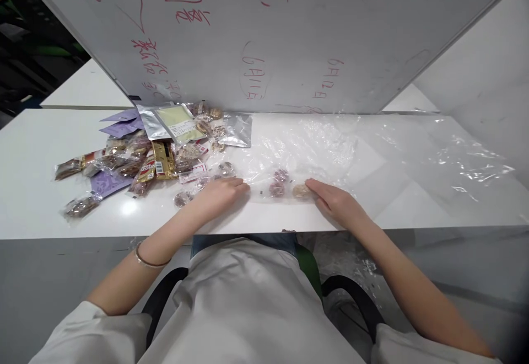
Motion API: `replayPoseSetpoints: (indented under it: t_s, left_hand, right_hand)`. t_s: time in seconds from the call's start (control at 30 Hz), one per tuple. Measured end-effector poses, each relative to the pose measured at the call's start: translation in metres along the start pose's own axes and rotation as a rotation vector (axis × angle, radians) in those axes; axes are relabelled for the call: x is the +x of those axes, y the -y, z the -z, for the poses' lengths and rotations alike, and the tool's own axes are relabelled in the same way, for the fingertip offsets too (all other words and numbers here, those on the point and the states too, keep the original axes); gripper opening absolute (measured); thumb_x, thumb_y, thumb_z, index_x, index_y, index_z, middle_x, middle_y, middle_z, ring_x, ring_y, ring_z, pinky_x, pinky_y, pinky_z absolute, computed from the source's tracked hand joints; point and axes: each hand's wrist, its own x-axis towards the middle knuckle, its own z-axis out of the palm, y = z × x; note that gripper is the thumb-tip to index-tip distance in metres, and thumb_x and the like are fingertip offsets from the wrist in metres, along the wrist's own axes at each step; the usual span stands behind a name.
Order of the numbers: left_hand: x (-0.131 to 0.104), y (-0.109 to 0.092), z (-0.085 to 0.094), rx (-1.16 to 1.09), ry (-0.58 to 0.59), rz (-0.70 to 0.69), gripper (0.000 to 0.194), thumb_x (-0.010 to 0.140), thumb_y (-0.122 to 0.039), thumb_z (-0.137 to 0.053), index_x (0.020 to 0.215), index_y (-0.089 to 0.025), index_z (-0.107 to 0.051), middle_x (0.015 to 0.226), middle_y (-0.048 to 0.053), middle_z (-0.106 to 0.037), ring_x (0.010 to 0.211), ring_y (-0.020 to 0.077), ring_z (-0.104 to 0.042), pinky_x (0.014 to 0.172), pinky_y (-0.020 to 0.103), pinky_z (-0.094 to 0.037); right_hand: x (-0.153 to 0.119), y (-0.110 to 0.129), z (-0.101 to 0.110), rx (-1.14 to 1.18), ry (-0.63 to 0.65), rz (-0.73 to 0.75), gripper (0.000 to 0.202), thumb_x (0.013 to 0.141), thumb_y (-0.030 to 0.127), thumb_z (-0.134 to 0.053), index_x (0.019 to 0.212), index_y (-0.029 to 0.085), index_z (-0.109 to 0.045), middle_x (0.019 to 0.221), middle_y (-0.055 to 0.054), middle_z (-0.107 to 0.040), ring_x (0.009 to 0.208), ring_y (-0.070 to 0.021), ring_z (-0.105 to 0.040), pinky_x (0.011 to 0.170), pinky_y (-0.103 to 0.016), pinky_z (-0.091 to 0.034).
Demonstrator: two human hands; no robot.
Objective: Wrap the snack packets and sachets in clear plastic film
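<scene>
A clear plastic bag [264, 179] lies on the white table in front of me, with dark reddish, round, lumpy pieces [278, 183] and a tan piece [301, 191] under or inside its film. My left hand [225, 192] rests palm down on the bag's left part, fingers stretched to the right. Beside it are small wrapped dark pieces [182, 198]. My right hand [334, 203] touches the tan piece with its fingertips, its thumb held apart from the extended fingers. Both palms are hidden.
Wrapped snacks, including gold packets [163, 160], purple packets [109, 183] and a silver pouch [177, 123], are heaped at the left. Large clear plastic film [413, 160] spreads to the right. A whiteboard [289, 38] with red writing stands behind the table [144, 220].
</scene>
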Motion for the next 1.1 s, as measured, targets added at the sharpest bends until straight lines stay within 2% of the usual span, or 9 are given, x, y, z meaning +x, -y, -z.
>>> replayPoseSetpoints:
  t_s: [0.13, 0.23, 0.4, 0.47, 0.63, 0.7, 0.8, 0.93, 1.1]
  left_hand:
    - [-0.005, 0.000, 0.020, 0.079, 0.017, 0.191, 0.028, 0.091, -0.009, -0.040, 0.089, -0.017, -0.066, 0.088, 0.009, -0.071, 0.080, 0.0229, -0.068, 0.061, 0.029, -0.047]
    - [-0.003, 0.002, 0.027, 0.194, 0.023, 0.340, 0.026, 0.090, -0.009, -0.039, 0.086, -0.016, -0.064, 0.083, 0.010, -0.069, 0.074, 0.0249, -0.067, 0.054, 0.029, -0.040]
    - [0.011, 0.011, 0.018, 0.292, 0.116, 0.458, 0.026, 0.085, -0.004, -0.041, 0.097, -0.011, -0.063, 0.082, 0.015, -0.067, 0.073, 0.0291, -0.068, 0.058, 0.033, -0.045]
    - [0.015, 0.012, 0.012, 0.315, 0.072, 0.459, 0.030, 0.086, -0.003, -0.039, 0.102, -0.010, -0.063, 0.091, 0.018, -0.066, 0.079, 0.0307, -0.068, 0.061, 0.036, -0.048]
    - [0.012, 0.000, 0.011, 0.370, -0.249, 0.203, 0.038, 0.090, -0.009, -0.043, 0.124, -0.014, -0.057, 0.129, 0.022, -0.057, 0.121, 0.0360, -0.055, 0.093, 0.050, -0.047]
    - [0.010, -0.005, 0.014, 0.278, -0.195, -0.032, 0.035, 0.092, -0.019, -0.046, 0.125, -0.015, -0.057, 0.128, 0.019, -0.059, 0.120, 0.0327, -0.056, 0.094, 0.046, -0.046]
    - [0.013, -0.008, 0.014, 0.133, -0.012, -0.251, 0.038, 0.093, -0.033, -0.050, 0.126, -0.017, -0.057, 0.127, 0.015, -0.061, 0.113, 0.0284, -0.060, 0.091, 0.040, -0.048]
    - [0.027, 0.003, 0.007, 0.098, 0.034, -0.109, 0.044, 0.092, -0.021, -0.049, 0.136, -0.019, -0.049, 0.132, 0.012, -0.061, 0.115, 0.0259, -0.060, 0.095, 0.038, -0.045]
    - [0.040, 0.016, 0.017, -0.057, 0.088, 0.036, 0.032, 0.091, -0.014, -0.039, 0.113, -0.018, -0.061, 0.103, 0.009, -0.069, 0.094, 0.0231, -0.065, 0.078, 0.033, -0.046]
  right_hand:
    - [0.015, 0.007, 0.009, 0.069, 0.025, -0.153, 0.033, 0.089, 0.024, -0.034, 0.101, 0.024, -0.065, 0.099, -0.006, -0.074, 0.086, -0.0238, -0.071, 0.074, -0.039, -0.056]
    - [0.035, 0.021, 0.015, 0.099, 0.066, -0.346, 0.024, 0.088, 0.026, -0.036, 0.090, 0.023, -0.059, 0.072, -0.003, -0.068, 0.061, -0.0196, -0.061, 0.058, -0.032, -0.044]
    - [0.068, 0.031, 0.009, -0.070, 0.168, -0.620, 0.016, 0.082, 0.030, -0.051, 0.095, 0.021, -0.053, 0.066, -0.003, -0.061, 0.059, -0.0210, -0.055, 0.055, -0.030, -0.034]
    - [0.072, 0.030, 0.003, -0.178, 0.145, -0.648, 0.016, 0.083, 0.033, -0.052, 0.092, 0.020, -0.055, 0.067, -0.005, -0.061, 0.061, -0.0228, -0.056, 0.057, -0.032, -0.035]
    - [0.057, 0.024, -0.002, -0.333, -0.237, -0.327, 0.022, 0.086, 0.028, -0.051, 0.103, 0.017, -0.060, 0.103, -0.017, -0.066, 0.098, -0.0329, -0.061, 0.085, -0.049, -0.047]
    - [0.044, 0.024, 0.002, -0.332, -0.270, -0.142, 0.025, 0.087, 0.026, -0.051, 0.108, 0.017, -0.062, 0.109, -0.018, -0.066, 0.108, -0.0338, -0.060, 0.095, -0.054, -0.045]
    - [0.025, 0.025, 0.004, -0.236, -0.066, 0.148, 0.036, 0.087, 0.024, -0.051, 0.120, 0.021, -0.063, 0.117, -0.013, -0.068, 0.115, -0.0313, -0.061, 0.099, -0.052, -0.049]
    - [0.014, 0.012, -0.005, -0.212, -0.057, 0.169, 0.047, 0.090, 0.021, -0.045, 0.135, 0.014, -0.054, 0.137, -0.015, -0.059, 0.133, -0.0315, -0.051, 0.112, -0.056, -0.041]
    - [0.026, -0.009, -0.005, -0.068, -0.067, -0.025, 0.036, 0.094, 0.020, -0.034, 0.113, 0.019, -0.064, 0.118, -0.012, -0.070, 0.116, -0.0271, -0.064, 0.102, -0.050, -0.049]
